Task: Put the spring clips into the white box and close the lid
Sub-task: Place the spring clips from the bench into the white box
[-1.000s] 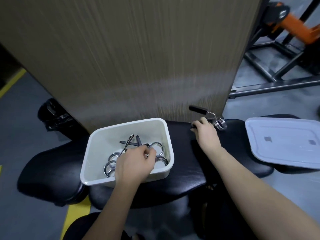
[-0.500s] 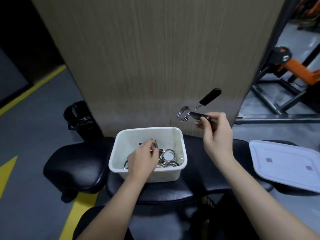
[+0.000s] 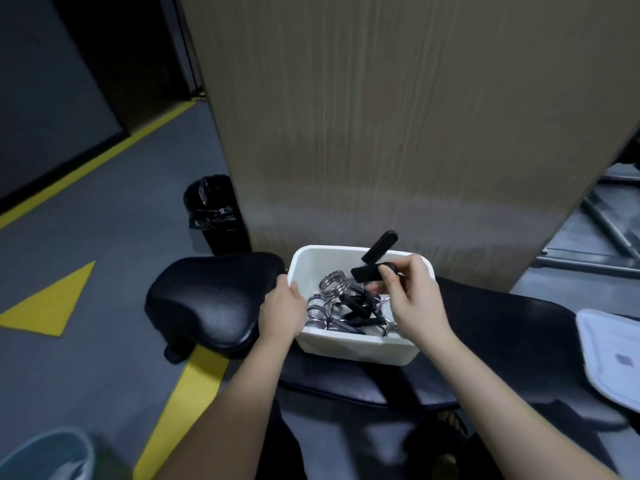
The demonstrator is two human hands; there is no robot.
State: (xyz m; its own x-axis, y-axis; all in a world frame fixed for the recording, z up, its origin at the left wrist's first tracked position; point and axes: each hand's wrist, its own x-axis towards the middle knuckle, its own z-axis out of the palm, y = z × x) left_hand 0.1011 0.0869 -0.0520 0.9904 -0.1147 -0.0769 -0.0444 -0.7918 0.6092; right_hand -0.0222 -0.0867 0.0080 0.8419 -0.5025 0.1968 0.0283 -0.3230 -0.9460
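Note:
The white box [image 3: 356,349] stands open on a black padded bench [image 3: 502,327], with several chrome spring clips [image 3: 325,315] with black handles piled inside. My right hand [image 3: 412,299] holds one spring clip [image 3: 372,266] by a black handle just above the box, its chrome coil pointing left and down over the pile. My left hand [image 3: 282,311] grips the box's left wall. The white lid [image 3: 613,355] lies flat on the bench at the far right, partly cut off by the frame edge.
A tall wood-grain panel [image 3: 398,133] rises right behind the box. A black bin [image 3: 216,213] stands on the grey floor to the left, beside a black seat pad [image 3: 211,296]. Yellow floor markings [image 3: 48,303] lie left; a metal frame [image 3: 602,233] sits at right.
My right hand lifted the clip off the bench and carried it left and down over the box. My left hand came out of the box and took hold of its left wall.

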